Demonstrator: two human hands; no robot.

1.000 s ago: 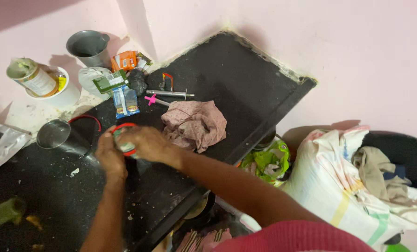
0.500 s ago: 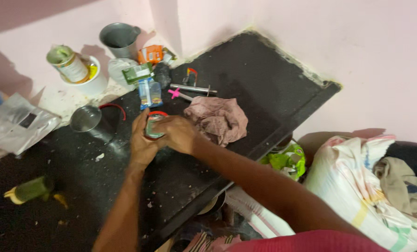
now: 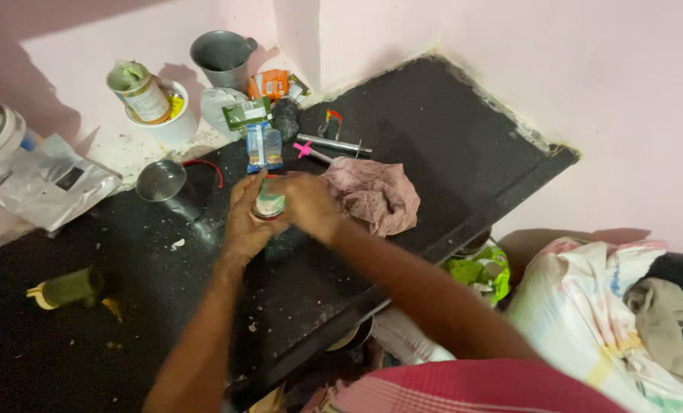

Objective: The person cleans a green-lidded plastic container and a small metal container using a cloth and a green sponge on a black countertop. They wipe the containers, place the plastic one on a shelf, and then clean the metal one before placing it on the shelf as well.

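I have a small jar (image 3: 269,205) between both hands over the black tabletop (image 3: 464,153), roughly at its middle and just left of the crumpled pinkish cloth (image 3: 374,195). My left hand (image 3: 246,222) wraps it from the left and below, fingers curled closed around its body, so the grip there is shut on the jar. My right hand (image 3: 308,205) comes in from the right and covers the top and the right side; its fingers are closed over the jar too, though blur keeps me from telling just how the fingertips sit.

The jar stands about upright, its long axis pointing up toward me, with a reddish rim showing low on its side. It lies between the two palms, so neither hand has to reach: the left bears it, the right sits on its upper end. I cannot tell whether its base touches the tabletop or hangs just above it.

Just beyond my hands, toward the wall, a blue and white packet (image 3: 264,147) stands near my left fingertips. A steel cup (image 3: 160,182) with a red ring beside it sits well to the left.
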